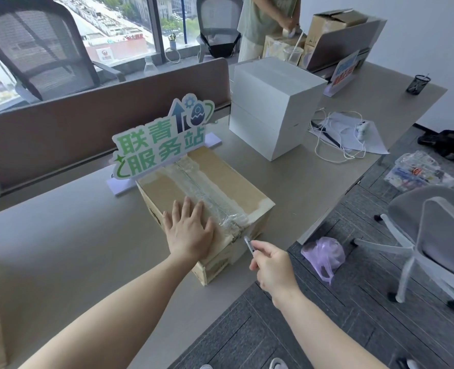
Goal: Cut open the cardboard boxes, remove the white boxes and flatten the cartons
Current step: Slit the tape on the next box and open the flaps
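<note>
1. The left hand lies flat, fingers straight and spread, pressing on the top of the sealed cardboard box that sits on the tabletop.
2. The right hand pinches a small cutter, its tip just beside the box's near edge where the clear tape seam folds down.
3. Stacked white boxes stand well beyond both hands.
4. Risk: the seam runs just beside the left fingers, so a slip along it could nick them.
5. Cutting too deep may score a white box inside.
6. The crinkled tape could snag the tip and jerk the carton.
</note>
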The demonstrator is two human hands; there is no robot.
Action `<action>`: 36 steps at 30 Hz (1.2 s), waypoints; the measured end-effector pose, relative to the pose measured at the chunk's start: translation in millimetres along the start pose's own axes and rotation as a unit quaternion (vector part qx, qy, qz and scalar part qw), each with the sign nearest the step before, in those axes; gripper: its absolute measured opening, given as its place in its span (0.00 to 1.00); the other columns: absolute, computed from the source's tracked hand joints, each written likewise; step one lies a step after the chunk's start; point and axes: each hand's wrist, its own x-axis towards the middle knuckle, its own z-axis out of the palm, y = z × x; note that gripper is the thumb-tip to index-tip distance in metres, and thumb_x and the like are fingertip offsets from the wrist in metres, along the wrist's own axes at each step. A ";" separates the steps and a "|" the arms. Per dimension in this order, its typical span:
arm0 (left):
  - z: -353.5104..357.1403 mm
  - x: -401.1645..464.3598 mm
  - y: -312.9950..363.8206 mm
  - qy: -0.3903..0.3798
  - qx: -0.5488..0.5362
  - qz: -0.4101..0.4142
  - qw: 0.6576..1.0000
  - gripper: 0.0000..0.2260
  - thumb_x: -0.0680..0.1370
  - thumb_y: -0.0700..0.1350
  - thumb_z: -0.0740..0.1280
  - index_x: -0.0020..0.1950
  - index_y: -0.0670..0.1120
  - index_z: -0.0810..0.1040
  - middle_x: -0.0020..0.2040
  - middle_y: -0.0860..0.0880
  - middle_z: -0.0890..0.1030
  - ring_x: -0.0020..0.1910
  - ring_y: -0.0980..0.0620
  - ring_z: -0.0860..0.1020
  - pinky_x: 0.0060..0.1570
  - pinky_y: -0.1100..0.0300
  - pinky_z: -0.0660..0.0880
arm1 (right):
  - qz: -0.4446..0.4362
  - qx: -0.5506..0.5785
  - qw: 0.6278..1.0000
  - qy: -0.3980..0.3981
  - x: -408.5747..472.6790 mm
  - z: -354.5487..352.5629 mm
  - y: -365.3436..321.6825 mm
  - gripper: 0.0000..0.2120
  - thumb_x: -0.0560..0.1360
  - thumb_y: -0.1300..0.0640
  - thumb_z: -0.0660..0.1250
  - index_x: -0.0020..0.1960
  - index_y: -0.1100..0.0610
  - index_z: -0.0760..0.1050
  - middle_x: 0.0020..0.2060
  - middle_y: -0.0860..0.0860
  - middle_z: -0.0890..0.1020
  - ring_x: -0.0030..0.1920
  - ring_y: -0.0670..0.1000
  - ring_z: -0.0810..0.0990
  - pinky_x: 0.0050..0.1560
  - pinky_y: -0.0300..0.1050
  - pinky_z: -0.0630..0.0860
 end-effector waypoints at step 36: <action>-29.2 112.4 -9.6 0.011 0.018 -0.234 0.972 0.29 0.79 0.59 0.61 0.79 0.54 0.58 0.80 0.54 0.55 0.78 0.48 0.51 0.75 0.51 0.53 | -0.039 -0.455 0.870 -0.184 366.4 -42.9 -53.6 0.03 0.72 0.59 0.72 0.41 0.53 0.80 0.39 0.52 0.83 0.42 0.53 0.79 0.40 0.40 0.68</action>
